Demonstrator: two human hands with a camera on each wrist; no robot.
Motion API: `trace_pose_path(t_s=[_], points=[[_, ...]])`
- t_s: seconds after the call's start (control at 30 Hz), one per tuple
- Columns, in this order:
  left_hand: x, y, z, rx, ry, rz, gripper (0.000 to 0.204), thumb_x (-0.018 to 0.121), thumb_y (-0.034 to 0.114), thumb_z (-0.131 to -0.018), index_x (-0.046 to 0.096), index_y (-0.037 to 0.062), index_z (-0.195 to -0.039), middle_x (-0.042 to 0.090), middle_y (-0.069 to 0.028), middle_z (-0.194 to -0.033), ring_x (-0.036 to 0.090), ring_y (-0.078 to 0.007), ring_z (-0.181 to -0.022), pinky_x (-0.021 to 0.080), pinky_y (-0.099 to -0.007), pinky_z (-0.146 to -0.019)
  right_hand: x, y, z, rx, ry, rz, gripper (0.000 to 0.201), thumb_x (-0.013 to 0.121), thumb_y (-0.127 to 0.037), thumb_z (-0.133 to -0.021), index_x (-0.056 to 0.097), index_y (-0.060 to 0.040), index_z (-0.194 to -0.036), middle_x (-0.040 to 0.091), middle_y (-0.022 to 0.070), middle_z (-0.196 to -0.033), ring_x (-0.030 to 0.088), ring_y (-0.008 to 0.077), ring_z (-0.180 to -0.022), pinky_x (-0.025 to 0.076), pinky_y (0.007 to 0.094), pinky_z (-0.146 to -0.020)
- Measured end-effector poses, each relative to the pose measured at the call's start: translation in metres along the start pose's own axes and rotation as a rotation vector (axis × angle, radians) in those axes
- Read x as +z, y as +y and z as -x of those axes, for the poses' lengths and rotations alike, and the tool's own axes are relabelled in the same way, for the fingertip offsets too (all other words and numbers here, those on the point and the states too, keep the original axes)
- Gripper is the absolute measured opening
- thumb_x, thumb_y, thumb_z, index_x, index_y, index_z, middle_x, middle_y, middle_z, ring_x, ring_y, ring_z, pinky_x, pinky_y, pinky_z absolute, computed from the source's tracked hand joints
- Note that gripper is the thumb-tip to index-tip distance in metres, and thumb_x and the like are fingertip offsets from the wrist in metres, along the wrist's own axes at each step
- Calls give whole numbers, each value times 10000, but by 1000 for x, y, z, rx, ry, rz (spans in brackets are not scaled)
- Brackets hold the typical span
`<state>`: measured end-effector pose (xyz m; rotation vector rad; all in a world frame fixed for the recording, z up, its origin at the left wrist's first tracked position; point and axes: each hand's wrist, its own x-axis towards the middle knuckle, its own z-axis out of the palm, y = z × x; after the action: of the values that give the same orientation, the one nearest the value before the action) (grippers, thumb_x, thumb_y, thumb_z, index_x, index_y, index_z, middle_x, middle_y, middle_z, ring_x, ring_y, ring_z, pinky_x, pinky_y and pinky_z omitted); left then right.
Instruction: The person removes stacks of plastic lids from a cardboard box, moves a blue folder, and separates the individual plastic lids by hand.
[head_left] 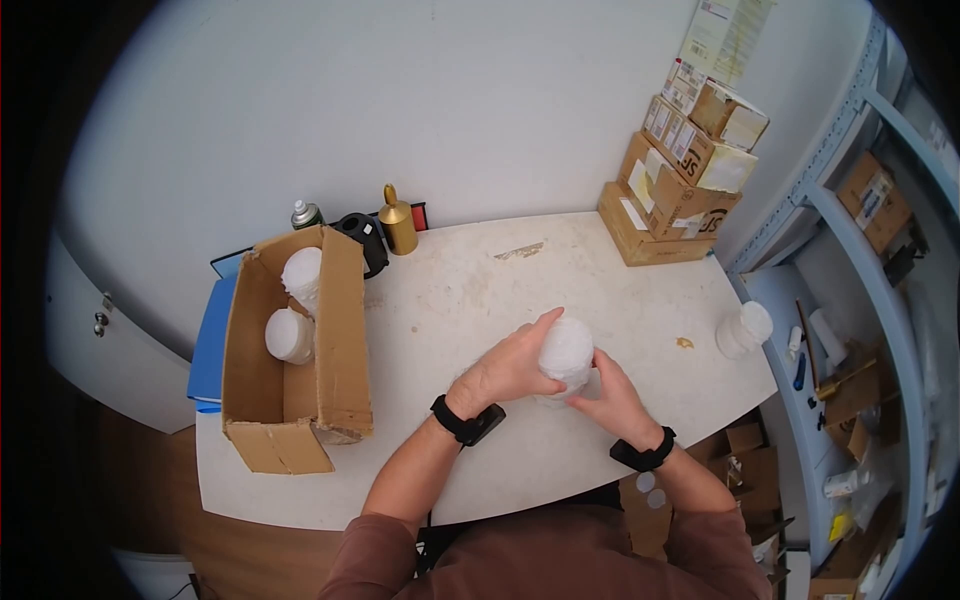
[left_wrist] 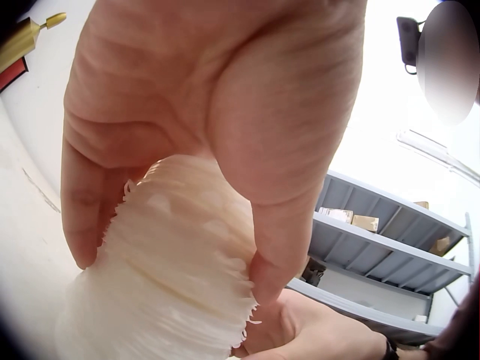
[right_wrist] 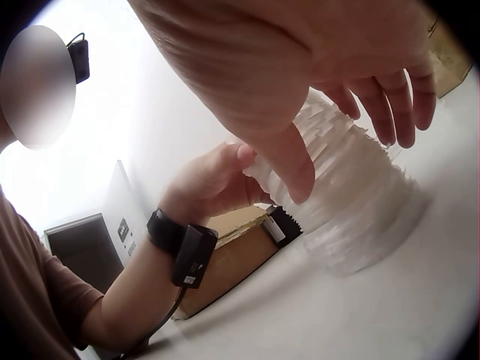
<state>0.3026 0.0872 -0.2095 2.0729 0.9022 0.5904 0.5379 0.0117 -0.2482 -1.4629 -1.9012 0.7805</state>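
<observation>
A round white stack of thin, ruffled layers (head_left: 567, 350) stands at the front middle of the table. My left hand (head_left: 512, 365) grips it around its upper part; in the left wrist view, fingers and thumb lie on opposite sides of the frilled layers. On the other side, my right hand (head_left: 612, 398) holds the same stack, its thumb pressed against the layers in the right wrist view and its fingers spread beyond. The bottom of the stack (right_wrist: 367, 247) looks smoother and translucent, close over the tabletop.
An open cardboard box (head_left: 344, 340) with two white round pieces (head_left: 290, 335) stands at left, beside a blue folder (head_left: 210, 345). Behind it are a gold bottle (head_left: 398, 228) and black object (head_left: 365, 243). Taped boxes (head_left: 665, 225) rise at back right; another white piece (head_left: 743, 330) sits near the right edge.
</observation>
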Motion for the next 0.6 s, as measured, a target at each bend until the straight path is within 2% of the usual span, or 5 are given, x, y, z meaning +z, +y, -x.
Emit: trace_pose_path(t_s=[0.13,0.4,0.53,0.6], points=[[-1,-1,1,2,20,27,1146,948,240,-746,311,-28,-1661,623,-324,-1442,633,-432,-1347,512,-429,-1143,1,-10,0,-6,48,62,912,937,-128,-762,479,14,-1538,626,236,-1453,568,426,-1383,486,495,-1139],[-6,0,2,5,35,54,1143,944,266,-761,308,-30,-1663,628,-337,-1437,641,-425,-1349,514,-424,-1138,0,-14,-2,-89,134,104,842,942,-142,-772,528,30,-1484,697,252,-1324,694,429,-1189,556,494,-1029],[-9,3,3,30,51,79,1166,953,274,-756,294,-24,-1670,605,-333,-1470,623,-428,-1372,504,-435,-1154,-2,-20,1,-67,158,85,828,932,-122,-797,520,33,-1498,677,250,-1370,708,403,-1184,572,474,-1020],[-11,5,3,37,46,96,1176,958,282,-755,288,-20,-1674,585,-328,-1498,605,-427,-1396,492,-438,-1170,-3,-24,2,-80,198,-37,816,919,-87,-817,512,30,-1515,653,236,-1415,717,365,-1181,590,440,-1008]])
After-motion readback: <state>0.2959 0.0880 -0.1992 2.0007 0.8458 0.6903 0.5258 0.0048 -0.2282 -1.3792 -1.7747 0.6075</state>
